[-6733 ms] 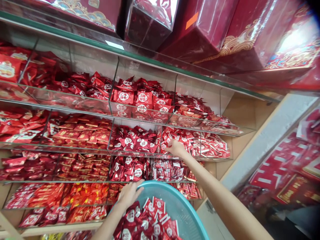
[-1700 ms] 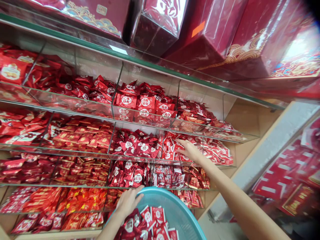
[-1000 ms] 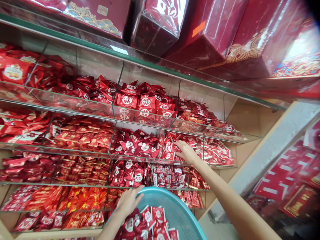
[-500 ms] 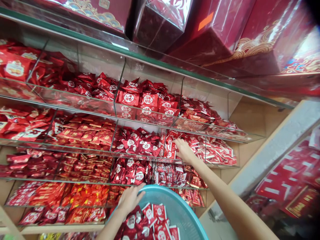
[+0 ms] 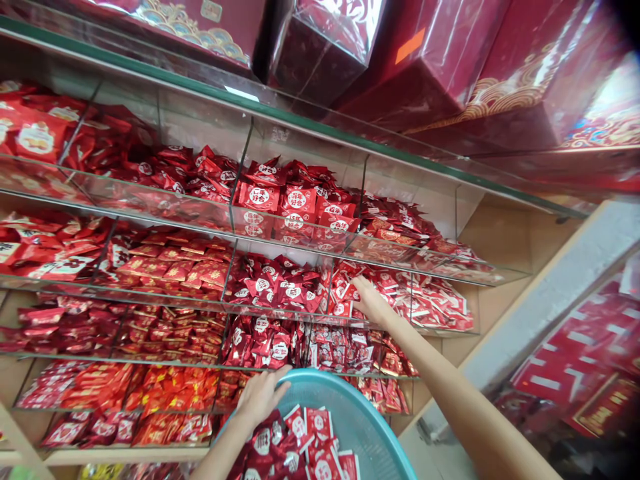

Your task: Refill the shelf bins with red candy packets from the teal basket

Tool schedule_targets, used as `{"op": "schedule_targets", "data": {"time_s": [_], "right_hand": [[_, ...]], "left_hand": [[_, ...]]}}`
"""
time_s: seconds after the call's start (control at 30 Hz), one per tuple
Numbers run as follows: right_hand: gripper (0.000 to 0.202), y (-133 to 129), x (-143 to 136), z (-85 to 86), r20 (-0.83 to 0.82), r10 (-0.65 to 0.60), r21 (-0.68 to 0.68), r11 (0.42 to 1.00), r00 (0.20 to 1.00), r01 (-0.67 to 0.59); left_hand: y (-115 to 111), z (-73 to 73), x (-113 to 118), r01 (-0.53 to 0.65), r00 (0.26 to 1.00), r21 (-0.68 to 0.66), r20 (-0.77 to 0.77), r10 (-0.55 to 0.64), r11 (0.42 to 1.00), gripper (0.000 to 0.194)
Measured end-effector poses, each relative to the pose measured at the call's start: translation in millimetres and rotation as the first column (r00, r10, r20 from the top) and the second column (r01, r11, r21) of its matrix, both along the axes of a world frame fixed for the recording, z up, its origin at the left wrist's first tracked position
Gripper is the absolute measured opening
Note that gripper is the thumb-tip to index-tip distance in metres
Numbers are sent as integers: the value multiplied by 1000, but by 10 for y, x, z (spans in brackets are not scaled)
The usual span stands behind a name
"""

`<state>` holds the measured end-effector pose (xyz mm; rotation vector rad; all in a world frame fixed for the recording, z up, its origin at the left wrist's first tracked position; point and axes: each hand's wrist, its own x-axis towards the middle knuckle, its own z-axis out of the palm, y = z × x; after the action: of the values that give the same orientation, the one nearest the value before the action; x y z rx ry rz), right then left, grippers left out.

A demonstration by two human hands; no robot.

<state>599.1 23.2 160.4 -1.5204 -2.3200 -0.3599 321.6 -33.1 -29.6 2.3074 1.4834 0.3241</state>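
My left hand [image 5: 261, 399] grips the rim of a teal plastic basket [image 5: 370, 427], its fingers over the far left edge. Dark red and bright red packets [image 5: 320, 453] lie inside the basket. My right hand [image 5: 371, 300] reaches into a shelf compartment of red-and-white packets [image 5: 393, 287]. Its fingertips are among the packets, and whether they pinch one cannot be made out. Just left of that hand is a compartment of dark red packets with white round labels [image 5: 275, 285].
Glass-fronted shelf tiers hold many red packets [image 5: 260, 197] in divided compartments. Large dark red boxes [image 5: 415, 67] stand on the glass shelf [image 5: 300, 123] above. A wooden side panel [image 5: 520, 287] and hanging red packages [image 5: 565, 353] are at the right.
My right hand has shifted slightly right and its fingers have dipped a little among the packets. My left hand stays on the basket rim.
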Motion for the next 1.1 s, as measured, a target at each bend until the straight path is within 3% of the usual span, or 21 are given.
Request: {"op": "schedule_targets", "data": {"time_s": [0.13, 0.3, 0.43, 0.63, 0.8, 0.97, 1.1], "right_hand": [[23, -11, 30, 76, 25, 8, 5, 1000, 1000, -9], [35, -22, 77, 245, 114, 7, -31, 1000, 993, -4], [38, -32, -6, 379, 49, -10, -64, 998, 999, 13], [35, 12, -279, 261, 16, 195, -209, 960, 981, -188], [39, 105, -343, 116, 49, 181, -269, 950, 982, -161], [29, 77, -338, 210, 73, 139, -215, 969, 988, -120], [29, -109, -249, 385, -57, 110, -133, 984, 992, -117]], "left_hand": [[-3, -1, -6, 11, 1000, 16, 5, -11, 1000, 46], [-7, -5, -9, 18, 1000, 24, 15, -19, 1000, 46], [-10, 0, -4, 19, 1000, 32, 6, -19, 999, 46], [-13, 9, -1, 11, 1000, 22, 0, -11, 1000, 46], [-16, 28, 3, 6, 1000, 12, -4, -6, 1000, 46], [-9, 34, 0, 17, 1000, 40, -8, -17, 999, 46], [-4, 47, 3, 14, 1000, 22, -17, -14, 1000, 48]]}}
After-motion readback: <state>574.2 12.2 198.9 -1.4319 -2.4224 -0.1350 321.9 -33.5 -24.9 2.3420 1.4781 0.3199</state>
